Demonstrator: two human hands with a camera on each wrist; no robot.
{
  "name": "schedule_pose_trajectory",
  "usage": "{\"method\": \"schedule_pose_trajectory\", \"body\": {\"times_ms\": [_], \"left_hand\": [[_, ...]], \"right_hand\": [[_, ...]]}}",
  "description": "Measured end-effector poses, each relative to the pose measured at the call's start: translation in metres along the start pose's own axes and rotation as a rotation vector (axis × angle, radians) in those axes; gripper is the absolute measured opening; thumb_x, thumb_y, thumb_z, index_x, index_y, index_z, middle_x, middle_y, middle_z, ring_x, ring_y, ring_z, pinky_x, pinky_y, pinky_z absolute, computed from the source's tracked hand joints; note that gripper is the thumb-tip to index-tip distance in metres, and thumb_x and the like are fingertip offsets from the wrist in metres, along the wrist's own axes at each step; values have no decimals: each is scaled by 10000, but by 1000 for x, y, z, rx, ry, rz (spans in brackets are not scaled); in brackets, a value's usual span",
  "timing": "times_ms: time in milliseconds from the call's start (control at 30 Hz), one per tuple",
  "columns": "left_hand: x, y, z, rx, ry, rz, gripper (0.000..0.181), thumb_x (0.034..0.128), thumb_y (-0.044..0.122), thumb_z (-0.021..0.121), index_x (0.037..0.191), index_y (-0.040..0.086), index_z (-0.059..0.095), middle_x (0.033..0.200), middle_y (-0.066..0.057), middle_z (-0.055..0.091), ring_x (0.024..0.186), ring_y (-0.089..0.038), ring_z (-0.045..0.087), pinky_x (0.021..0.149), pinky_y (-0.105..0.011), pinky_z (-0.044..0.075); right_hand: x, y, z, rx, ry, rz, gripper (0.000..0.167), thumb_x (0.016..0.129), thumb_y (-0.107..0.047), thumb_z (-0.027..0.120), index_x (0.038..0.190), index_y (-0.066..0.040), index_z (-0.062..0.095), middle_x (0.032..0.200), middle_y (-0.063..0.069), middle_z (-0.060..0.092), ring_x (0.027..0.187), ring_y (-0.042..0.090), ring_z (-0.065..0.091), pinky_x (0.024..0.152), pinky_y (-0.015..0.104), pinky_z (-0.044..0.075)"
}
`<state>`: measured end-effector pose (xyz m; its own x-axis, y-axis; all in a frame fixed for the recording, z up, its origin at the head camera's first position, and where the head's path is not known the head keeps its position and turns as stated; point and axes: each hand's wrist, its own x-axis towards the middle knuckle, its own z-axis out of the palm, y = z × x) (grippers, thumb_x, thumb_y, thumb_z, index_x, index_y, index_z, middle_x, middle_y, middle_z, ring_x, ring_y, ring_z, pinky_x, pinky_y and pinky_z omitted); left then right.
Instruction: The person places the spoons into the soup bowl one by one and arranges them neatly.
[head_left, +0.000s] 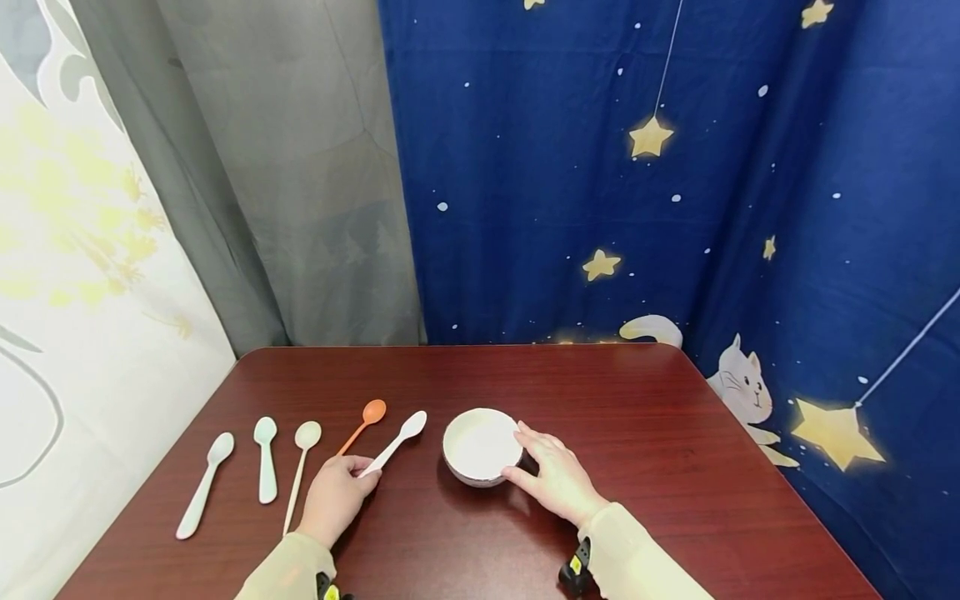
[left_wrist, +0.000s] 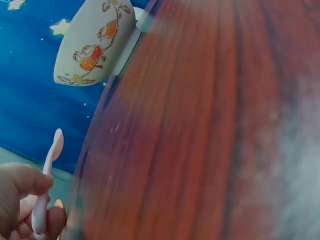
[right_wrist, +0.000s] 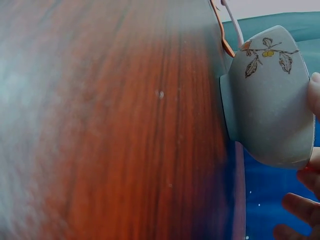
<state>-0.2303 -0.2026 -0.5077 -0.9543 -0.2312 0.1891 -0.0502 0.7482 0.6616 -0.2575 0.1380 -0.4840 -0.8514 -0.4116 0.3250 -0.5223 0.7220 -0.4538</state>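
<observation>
My left hand (head_left: 335, 498) pinches the handle of a pale pinkish-white spoon (head_left: 397, 437), its bowl end pointing away and to the right. The left wrist view shows the same spoon (left_wrist: 56, 146) between thumb and fingers. To the right stands a bowl (head_left: 480, 446) upright on the table, white inside. My right hand (head_left: 557, 479) holds it at its right rim with thumb and forefinger; the other fingers spread off the bowl in the right wrist view. Birds and branches decorate the bowl's outside (left_wrist: 100, 45). An orange spoon (head_left: 373, 412) lies just beyond my left hand, its handle partly hidden.
Left of my left hand lie a cream long-handled spoon (head_left: 307, 436), a mint spoon (head_left: 266, 462) and a white spoon (head_left: 204, 487). The reddish-brown table (head_left: 600, 383) ends at a back edge before blue star-patterned (head_left: 540, 208) and grey curtains (head_left: 300, 208).
</observation>
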Motion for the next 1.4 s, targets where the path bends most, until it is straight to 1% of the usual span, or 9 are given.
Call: {"method": "schedule_pose_trajectory", "body": {"times_ms": [167, 267, 367, 500, 600, 767, 1000, 1200, 1400], "left_hand": [[1, 5, -1, -127, -45, -57, 219, 833, 214, 719, 974, 46, 724, 805, -4, 662, 742, -157, 566, 681, -319, 435], [1, 7, -2, -271, -82, -132, 241, 860, 194, 700, 1029, 23, 695, 737, 3, 660, 671, -126, 576, 619, -262, 419], [2, 8, -3, -424, -90, -195, 275, 875, 174, 687, 1086, -1, 665, 765, -28, 658, 660, -118, 597, 595, -232, 424], [4, 10, -7, -630, -82, -249, 328, 901, 130, 656, 1162, -62, 604, 852, -48, 644, 674, -96, 595, 613, -216, 445], [7, 12, -12, -725, -82, -277, 351, 922, 111, 628, 1202, -90, 558, 835, -38, 644, 667, -81, 567, 612, -216, 437], [11, 17, -22, -770, -90, -313, 377, 938, 121, 605, 1251, -80, 546, 749, 5, 663, 684, -87, 537, 603, -206, 415], [17, 28, -38, -849, -114, -322, 392, 956, 129, 570, 1299, -51, 510, 810, 9, 682, 747, -82, 563, 652, -173, 460], [23, 34, -45, -866, -61, -286, 355, 942, 131, 611, 1236, -49, 524, 756, 42, 666, 717, -75, 562, 627, -171, 450], [27, 39, -49, -962, -39, -280, 303, 915, 122, 663, 1155, -42, 577, 780, 50, 673, 686, -34, 611, 644, -143, 498]], "right_hand": [[0, 0, 0, -2, -3, -4, 665, 867, -500, 650, 1355, -59, 546, 1470, 67, 439, 1311, 335, 427, 1053, 520, 335], [0, 0, 0, 2, 0, -8, 664, 867, -495, 653, 1352, -55, 548, 1467, 82, 442, 1308, 340, 429, 1050, 525, 336], [0, 0, 0, 6, 3, -14, 662, 868, -495, 651, 1348, -51, 550, 1463, 94, 446, 1306, 345, 430, 1045, 532, 338], [0, 0, 0, 6, 4, -10, 666, 866, -497, 652, 1353, -55, 547, 1468, 80, 441, 1310, 340, 427, 1048, 531, 335], [0, 0, 0, 3, 2, -4, 670, 865, -503, 651, 1359, -62, 544, 1473, 65, 437, 1315, 331, 423, 1055, 520, 333], [0, 1, 1, 4, 1, -6, 673, 866, -515, 645, 1357, -66, 546, 1473, 53, 437, 1316, 333, 423, 1054, 516, 336], [1, 3, 2, 11, 1, -10, 675, 869, -527, 635, 1352, -63, 551, 1467, 79, 444, 1311, 339, 426, 1046, 528, 338], [1, 2, 1, 6, -2, -3, 681, 866, -517, 643, 1364, -65, 539, 1473, 77, 435, 1317, 332, 420, 1054, 522, 332], [1, 3, 2, 3, -5, -4, 688, 871, -536, 627, 1369, -71, 535, 1475, 69, 435, 1316, 331, 421, 1051, 523, 335]]}}
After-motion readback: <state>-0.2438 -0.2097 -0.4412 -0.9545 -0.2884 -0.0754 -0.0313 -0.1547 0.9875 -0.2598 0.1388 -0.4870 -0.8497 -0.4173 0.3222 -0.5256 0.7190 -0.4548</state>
